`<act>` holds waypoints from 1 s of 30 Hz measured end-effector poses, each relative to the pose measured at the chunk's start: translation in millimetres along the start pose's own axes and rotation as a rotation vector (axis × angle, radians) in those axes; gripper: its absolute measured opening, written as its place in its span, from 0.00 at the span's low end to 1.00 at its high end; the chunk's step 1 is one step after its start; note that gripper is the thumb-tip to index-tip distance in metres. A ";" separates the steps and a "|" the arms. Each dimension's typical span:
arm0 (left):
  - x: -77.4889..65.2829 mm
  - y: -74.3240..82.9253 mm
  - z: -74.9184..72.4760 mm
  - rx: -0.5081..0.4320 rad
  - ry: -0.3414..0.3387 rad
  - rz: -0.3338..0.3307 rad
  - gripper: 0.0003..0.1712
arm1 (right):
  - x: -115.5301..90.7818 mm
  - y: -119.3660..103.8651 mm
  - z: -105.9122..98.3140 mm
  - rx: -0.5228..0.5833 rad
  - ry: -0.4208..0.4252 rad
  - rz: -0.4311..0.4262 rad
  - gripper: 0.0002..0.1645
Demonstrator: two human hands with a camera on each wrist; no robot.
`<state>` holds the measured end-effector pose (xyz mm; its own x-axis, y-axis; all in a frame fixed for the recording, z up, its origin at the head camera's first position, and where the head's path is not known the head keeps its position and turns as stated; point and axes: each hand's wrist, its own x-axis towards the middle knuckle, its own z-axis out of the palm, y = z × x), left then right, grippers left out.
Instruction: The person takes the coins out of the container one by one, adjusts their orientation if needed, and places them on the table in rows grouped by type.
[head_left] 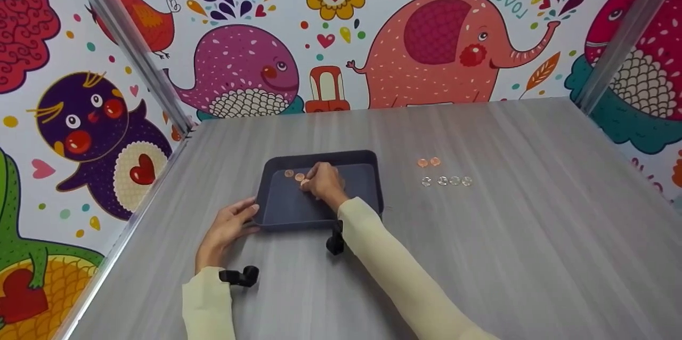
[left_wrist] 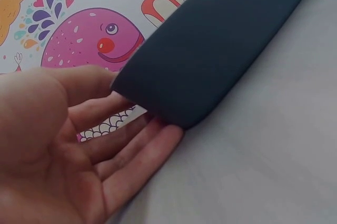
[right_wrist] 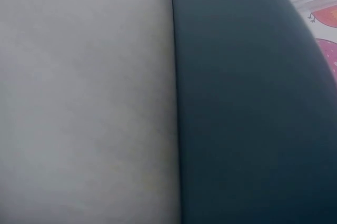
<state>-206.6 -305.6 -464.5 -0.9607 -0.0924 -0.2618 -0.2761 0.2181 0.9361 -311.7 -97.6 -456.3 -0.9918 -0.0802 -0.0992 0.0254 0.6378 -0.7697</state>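
Observation:
A dark grey rectangular tray (head_left: 319, 225) lies on the table. Inside it, my right hand (head_left: 325, 183) points down and pinches a copper-coloured coin (head_left: 305, 183) at its fingertips. Two more copper coins, one (head_left: 300, 177) right beside the fingers and one (head_left: 289, 173) farther left, lie on the tray floor. At the tray's near left corner, my left hand (head_left: 226, 225) holds the edge. In the left wrist view, its thumb meets the rim and the other fingers (left_wrist: 142, 155) reach the lower corner. The right wrist view shows only the tray's outer wall (right_wrist: 247, 108) and table.
Right of the tray, two copper coins (head_left: 429, 162) lie above a row of several silvery coins (head_left: 454, 181). The grey wood-grain table (head_left: 533, 244) runs back to a wall with cartoon animals (head_left: 426, 52). Metal posts (head_left: 128, 41) stand at the table's back corners.

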 end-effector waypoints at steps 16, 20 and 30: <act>-0.1 -0.9 0.3 -0.006 0.001 0.002 0.31 | 0.0 2.2 -0.8 -0.030 -0.038 -0.064 0.11; -0.2 -0.8 1.1 -0.004 0.008 0.012 0.31 | 1.1 2.5 -2.8 -0.016 -0.064 -0.053 0.12; -1.6 0.0 1.7 0.006 0.012 -0.003 0.31 | 5.0 4.8 -6.0 0.005 -0.141 -0.060 0.14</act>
<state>-205.1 -303.8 -464.5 -0.9594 -0.1052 -0.2617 -0.2792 0.2237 0.9338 -317.3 -90.4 -456.8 -0.9642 -0.2252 -0.1400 -0.0328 0.6250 -0.7799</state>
